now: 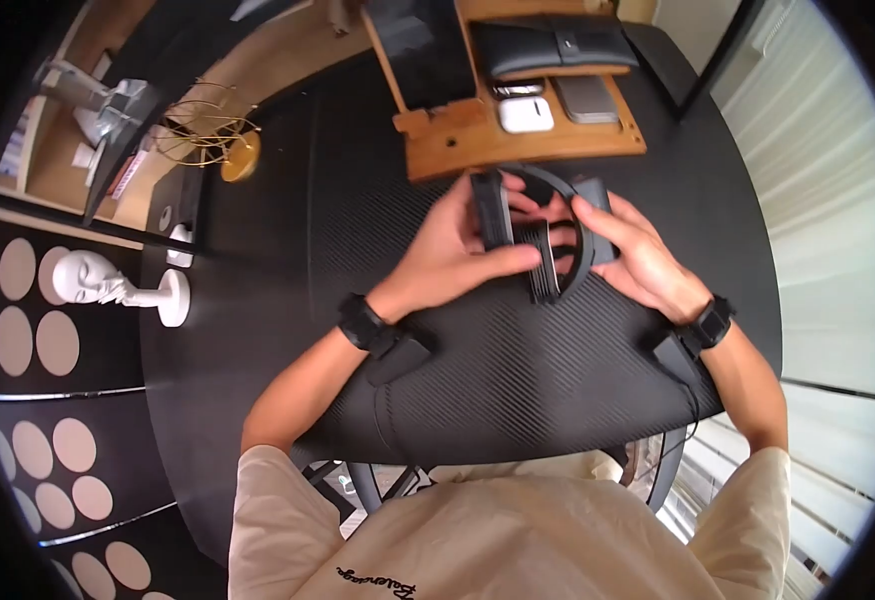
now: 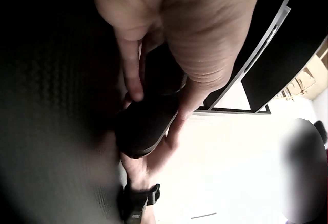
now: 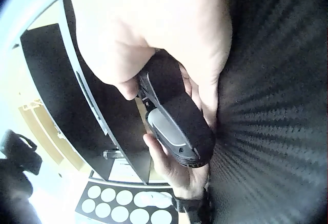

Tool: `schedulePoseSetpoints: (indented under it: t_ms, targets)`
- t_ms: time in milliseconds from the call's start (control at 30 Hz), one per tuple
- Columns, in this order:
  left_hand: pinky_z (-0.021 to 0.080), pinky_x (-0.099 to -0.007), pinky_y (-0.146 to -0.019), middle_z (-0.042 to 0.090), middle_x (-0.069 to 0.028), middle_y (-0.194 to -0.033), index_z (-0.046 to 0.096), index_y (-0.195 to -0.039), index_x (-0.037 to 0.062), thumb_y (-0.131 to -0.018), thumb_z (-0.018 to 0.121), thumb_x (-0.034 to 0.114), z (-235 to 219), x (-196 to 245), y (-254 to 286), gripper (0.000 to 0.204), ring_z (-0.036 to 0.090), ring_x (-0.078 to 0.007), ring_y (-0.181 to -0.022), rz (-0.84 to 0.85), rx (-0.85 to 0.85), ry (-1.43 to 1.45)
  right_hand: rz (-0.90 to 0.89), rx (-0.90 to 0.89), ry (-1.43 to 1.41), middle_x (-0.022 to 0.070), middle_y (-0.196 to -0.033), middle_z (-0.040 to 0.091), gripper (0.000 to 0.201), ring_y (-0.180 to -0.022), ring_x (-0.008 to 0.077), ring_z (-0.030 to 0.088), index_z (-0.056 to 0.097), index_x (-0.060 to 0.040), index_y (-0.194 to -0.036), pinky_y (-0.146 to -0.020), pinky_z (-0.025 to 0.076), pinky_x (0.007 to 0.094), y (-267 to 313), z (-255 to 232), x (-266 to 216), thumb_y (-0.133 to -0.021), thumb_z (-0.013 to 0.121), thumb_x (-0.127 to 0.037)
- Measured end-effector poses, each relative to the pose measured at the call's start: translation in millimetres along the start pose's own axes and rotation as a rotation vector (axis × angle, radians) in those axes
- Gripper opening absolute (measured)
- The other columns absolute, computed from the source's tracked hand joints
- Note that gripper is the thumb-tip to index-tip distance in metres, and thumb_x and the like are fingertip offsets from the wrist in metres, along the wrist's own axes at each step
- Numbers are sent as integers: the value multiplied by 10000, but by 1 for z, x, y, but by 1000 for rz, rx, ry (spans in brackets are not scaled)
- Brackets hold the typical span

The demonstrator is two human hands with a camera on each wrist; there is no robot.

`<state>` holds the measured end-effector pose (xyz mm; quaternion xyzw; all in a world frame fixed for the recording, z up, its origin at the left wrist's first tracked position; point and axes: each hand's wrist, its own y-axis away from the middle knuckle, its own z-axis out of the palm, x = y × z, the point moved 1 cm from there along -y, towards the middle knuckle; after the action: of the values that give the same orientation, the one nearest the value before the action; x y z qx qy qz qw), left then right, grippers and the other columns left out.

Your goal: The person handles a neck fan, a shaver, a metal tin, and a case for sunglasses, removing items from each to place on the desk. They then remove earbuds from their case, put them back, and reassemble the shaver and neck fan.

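Above the dark textured desk (image 1: 358,260), both hands hold one black device with a curved band (image 1: 589,250). My left hand (image 1: 446,248) grips its left block, thumb laid across toward the ribbed middle part. On the other side my right hand (image 1: 648,252) grips the dark grey block, thumb on its upper face. Seen from the right wrist, the black casing (image 3: 192,119) has a smooth grey oval panel (image 3: 165,128) and a ribbed end. The left wrist view shows the device (image 2: 146,126) dark between the fingers of both hands.
Behind the hands, a wooden organizer (image 1: 438,160) bears a dark-screened tablet (image 1: 423,55), a black case (image 1: 556,48), a white earbud case (image 1: 526,115) and a grey square item (image 1: 588,100). A white sculpture (image 1: 173,298) and a gold wire ornament (image 1: 203,130) stand at the left.
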<state>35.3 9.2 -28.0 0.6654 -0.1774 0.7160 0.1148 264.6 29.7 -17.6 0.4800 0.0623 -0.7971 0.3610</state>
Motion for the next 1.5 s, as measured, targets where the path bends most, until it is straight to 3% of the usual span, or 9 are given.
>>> schedulePoseSetpoints:
  t_ms: [33,67,300,433,700,967,1067,1200,1500]
  targets:
    - [487,-393,-1032,605,-133,-1257,432,-1344,10,-811,811,48,3,0,2,655,602,-236,-1187,-5,-5,-28,-3,35,-26,87,-1141,634,339,-1082,198,629,554,-34,-1236,-862,570,369,0,1,1,-1020,576,-295]
    - [521,-361,-972,582,-120,-1246,431,-1308,35,-802,853,200,4,-2,3,680,597,-211,-1180,11,-5,-100,1,14,-38,93,-1128,638,336,-1055,201,643,548,-34,-1243,-855,572,370,0,0,1,-1024,567,-288]
    - [420,-403,-1072,522,-141,-1367,300,-1383,22,-903,733,165,8,7,6,661,547,-206,-1248,40,-108,-268,31,-44,-54,105,-1079,660,326,-969,212,691,508,-60,-1300,-849,583,361,-4,-6,2,-1035,546,-245]
    - [494,-402,-989,590,-179,-1212,325,-1348,18,-873,778,324,8,9,7,724,599,-249,-1176,22,-83,-214,52,-128,-96,159,-1116,663,306,-1010,244,691,482,-46,-1277,-876,579,383,-4,-4,-1,-1036,544,-224]
    - [534,-368,-913,615,-111,-1109,417,-1322,29,-913,734,210,6,13,8,548,633,-184,-1039,-158,-22,20,76,-101,-62,142,-1103,664,266,-1005,222,691,561,-11,-1167,-863,587,347,-2,-2,-3,-1032,559,-240]
    - [505,-342,-863,637,-100,-1016,411,-1318,25,-862,773,249,6,8,10,624,628,-168,-979,10,21,-144,73,-108,8,84,-1096,630,179,-1010,169,662,561,-33,-1115,-887,572,309,-3,-6,1,-1029,564,-190]
    - [497,-284,-681,620,-77,-951,465,-1236,13,-885,743,200,3,5,9,485,632,-113,-829,-28,55,-125,106,-151,-46,106,-1151,636,195,-1032,188,663,564,-22,-1128,-902,569,326,-5,-7,-2,-1025,571,-187]
    - [446,-231,-679,549,-6,-873,506,-1169,12,-896,730,136,7,21,10,374,544,-56,-794,-39,43,-113,145,-164,-70,104,-1180,636,229,-1058,192,650,555,-18,-1181,-922,556,340,-4,-11,2,-1021,574,-181]
    - [449,-249,-674,572,-32,-884,539,-1037,22,-887,745,222,3,12,8,324,553,-72,-769,24,74,-168,125,-127,-73,128,-1193,643,257,-1101,221,645,567,-3,-1197,-969,549,362,0,-4,-4,-1012,590,-180]
